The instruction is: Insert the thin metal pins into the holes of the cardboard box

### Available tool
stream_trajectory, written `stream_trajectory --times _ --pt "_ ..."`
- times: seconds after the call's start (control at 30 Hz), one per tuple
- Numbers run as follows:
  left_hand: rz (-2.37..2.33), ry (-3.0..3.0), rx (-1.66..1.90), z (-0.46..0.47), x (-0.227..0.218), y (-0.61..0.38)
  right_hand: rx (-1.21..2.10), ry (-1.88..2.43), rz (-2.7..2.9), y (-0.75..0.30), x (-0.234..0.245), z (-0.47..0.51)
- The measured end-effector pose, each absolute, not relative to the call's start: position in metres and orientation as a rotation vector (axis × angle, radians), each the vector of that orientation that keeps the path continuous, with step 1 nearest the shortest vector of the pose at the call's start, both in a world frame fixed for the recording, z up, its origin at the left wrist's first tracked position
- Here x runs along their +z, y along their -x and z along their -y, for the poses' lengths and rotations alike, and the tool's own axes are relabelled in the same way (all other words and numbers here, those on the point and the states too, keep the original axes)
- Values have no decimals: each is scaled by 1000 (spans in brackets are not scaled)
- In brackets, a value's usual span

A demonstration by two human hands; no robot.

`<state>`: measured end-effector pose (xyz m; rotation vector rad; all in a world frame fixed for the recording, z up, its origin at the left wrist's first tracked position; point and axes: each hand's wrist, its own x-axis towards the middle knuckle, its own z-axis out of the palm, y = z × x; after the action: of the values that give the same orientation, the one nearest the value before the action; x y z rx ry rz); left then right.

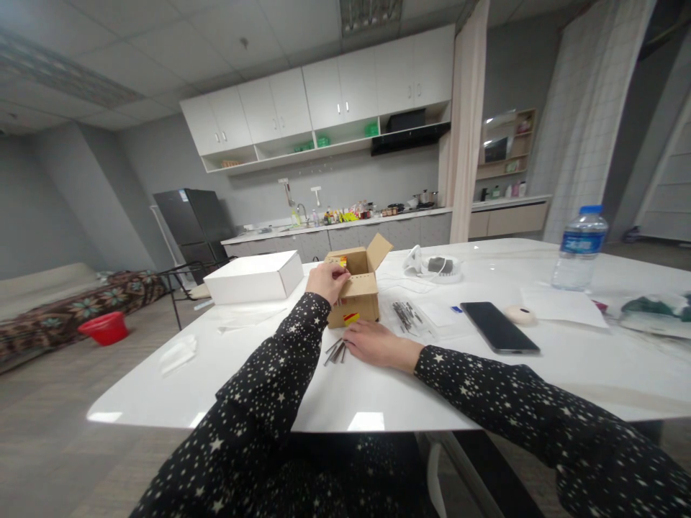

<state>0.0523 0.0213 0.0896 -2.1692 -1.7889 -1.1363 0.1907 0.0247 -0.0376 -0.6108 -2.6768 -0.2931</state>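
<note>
White counter [227, 381] carries an open cardboard box [363, 288], interior mostly hidden, and clear packaging [413, 316] holding metal pieces. Grip of the left hand [326, 280] is pressed together at the box; nails [335, 351] lie at the right hand [381, 345], toward the near edge; I cannot tell whether it pinches any.

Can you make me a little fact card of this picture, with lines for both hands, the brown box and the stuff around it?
Left grip: at the near left rim of an open brown cardboard box; can't tell if it pinches anything
Right grip: resting on the glossy white table, fingertips by thin grey metal nail-like pieces
Box lid: one brown cardboard flap sticks up on the right
Left of it: rectangular white box
Right of it: flat black phone, then clear plastic bottle with blue cap
</note>
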Motion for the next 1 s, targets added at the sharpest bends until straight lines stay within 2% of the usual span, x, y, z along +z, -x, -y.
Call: stream_trajectory --times 1.0 --pt "1889 2126 -993 -25 92 -53 -232 598 2661 -192 -40 -26"
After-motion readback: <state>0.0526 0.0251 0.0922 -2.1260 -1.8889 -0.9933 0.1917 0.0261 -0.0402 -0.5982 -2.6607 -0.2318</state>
